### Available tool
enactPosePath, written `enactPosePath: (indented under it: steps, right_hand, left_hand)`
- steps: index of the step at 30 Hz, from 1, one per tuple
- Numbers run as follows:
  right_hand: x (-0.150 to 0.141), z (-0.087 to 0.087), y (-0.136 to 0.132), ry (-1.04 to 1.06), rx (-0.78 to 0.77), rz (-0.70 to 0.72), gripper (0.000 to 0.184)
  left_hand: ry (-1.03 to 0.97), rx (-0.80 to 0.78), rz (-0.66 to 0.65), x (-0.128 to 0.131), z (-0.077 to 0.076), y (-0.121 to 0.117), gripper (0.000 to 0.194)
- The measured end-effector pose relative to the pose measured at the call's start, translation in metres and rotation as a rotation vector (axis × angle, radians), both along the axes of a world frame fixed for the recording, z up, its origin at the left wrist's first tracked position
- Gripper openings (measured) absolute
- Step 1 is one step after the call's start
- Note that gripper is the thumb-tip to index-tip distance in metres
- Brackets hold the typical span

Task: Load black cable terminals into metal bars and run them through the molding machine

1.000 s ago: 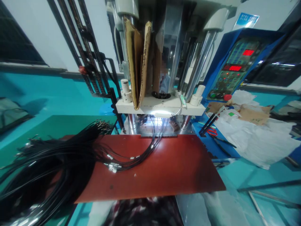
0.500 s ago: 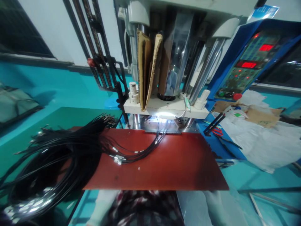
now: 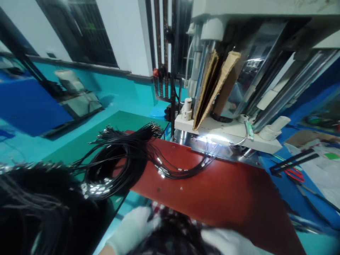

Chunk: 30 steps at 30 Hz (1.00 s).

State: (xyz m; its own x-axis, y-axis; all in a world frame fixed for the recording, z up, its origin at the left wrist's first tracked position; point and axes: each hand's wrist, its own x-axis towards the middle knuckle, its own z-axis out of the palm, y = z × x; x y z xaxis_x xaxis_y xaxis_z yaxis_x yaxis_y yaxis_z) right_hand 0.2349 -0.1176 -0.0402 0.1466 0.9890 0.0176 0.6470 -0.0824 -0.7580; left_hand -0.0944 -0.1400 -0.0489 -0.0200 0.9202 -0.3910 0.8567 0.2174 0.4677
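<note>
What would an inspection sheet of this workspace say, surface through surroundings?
Surface: red board before the press.
Job's things: black cords cross the board, reaching into the press.
Clutter: red-handled tool on the blue surface; folded cardboard at the press.
Hands: gloved left hand near the board's front edge; apparent right hand, a blurred white shape; grips unclear.
Cables: cord bundle across green table and board; thin lead beside the lamp.
Surroundings: teal wall, dark windows.
</note>
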Motion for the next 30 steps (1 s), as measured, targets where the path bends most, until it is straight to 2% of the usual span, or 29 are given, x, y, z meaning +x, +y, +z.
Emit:
enactPosePath:
  steps: [2, 3, 4, 5, 7, 9, 10, 12, 14, 16, 17, 18, 20, 22, 24, 27, 28, 30]
  right_hand:
    - [-0.039, 0.016, 0.029, -0.009, 0.065, 0.250, 0.044]
    - [-0.063, 0.025, 0.048, -0.016, 0.104, 0.397, 0.048]
    - [-0.090, 0.034, 0.068, -0.126, 0.159, 0.599, 0.054]
    - [-0.119, 0.044, 0.089, -0.231, 0.188, 0.689, 0.061]
    - [-0.176, 0.059, 0.125, -0.374, 0.133, 0.757, 0.092]
    - [-0.224, 0.068, 0.153, -0.495, 0.109, 0.784, 0.109]
    - [-0.243, 0.069, 0.163, -0.515, 0.095, 0.788, 0.113]
    - [-0.267, 0.069, 0.177, -0.489, 0.017, 0.783, 0.105]
    - [-0.276, 0.065, 0.185, -0.417, -0.079, 0.786, 0.074]
    - [-0.273, 0.063, 0.189, -0.340, -0.098, 0.824, 0.038]
    - [-0.270, 0.062, 0.189, -0.297, -0.073, 0.857, 0.028]
    - [-0.265, 0.061, 0.187, -0.253, -0.046, 0.891, 0.027]
    - [-0.256, 0.060, 0.182, -0.116, 0.008, 0.945, 0.028]
    - [-0.248, 0.059, 0.171, 0.080, 0.068, 0.975, 0.025]
    - [-0.241, 0.059, 0.159, 0.225, 0.113, 0.968, 0.025]
    - [-0.224, 0.070, 0.144, 0.149, 0.046, 1.003, 0.029]
    - [-0.215, 0.078, 0.142, 0.100, 0.010, 1.033, 0.043]
    - [-0.193, 0.100, 0.140, 0.086, -0.003, 1.056, 0.084]
  left_hand:
    - [-0.331, -0.017, -0.136, 0.008, 0.033, -0.001, 0.050]
    - [-0.507, -0.022, -0.130, 0.012, 0.045, 0.001, 0.053]
    - [-0.655, -0.027, -0.094, 0.015, 0.054, 0.004, 0.054]
    - [-0.764, -0.032, -0.032, 0.017, 0.059, 0.008, 0.054]
    - [-0.862, -0.026, 0.095, 0.018, 0.061, 0.016, 0.054]
    - [-0.884, 0.009, 0.169, 0.016, 0.054, 0.021, 0.053]
    - [-0.889, 0.040, 0.186, 0.014, 0.049, 0.023, 0.052]
    - [-0.911, 0.099, 0.221, 0.010, 0.040, 0.025, 0.052]
    - [-0.974, 0.153, 0.272, 0.005, 0.034, 0.028, 0.051]
    - [-1.076, 0.232, 0.360, 0.001, 0.030, 0.033, 0.050]
    - [-1.132, 0.275, 0.417, -0.001, 0.029, 0.038, 0.053]
    - [-1.183, 0.327, 0.483, -0.004, 0.030, 0.044, 0.058]
    - [-1.270, 0.447, 0.613, -0.010, 0.035, 0.060, 0.068]
    - [-1.342, 0.592, 0.686, -0.019, 0.047, 0.078, 0.068]
    - [-1.387, 0.739, 0.682, -0.028, 0.065, 0.095, 0.059]
    - [-1.447, 0.856, 0.613, -0.033, 0.099, 0.107, 0.043]
    - [-1.457, 0.880, 0.578, -0.032, 0.111, 0.108, 0.038]
    - [-1.398, 0.894, 0.465, -0.024, 0.135, 0.108, 0.029]
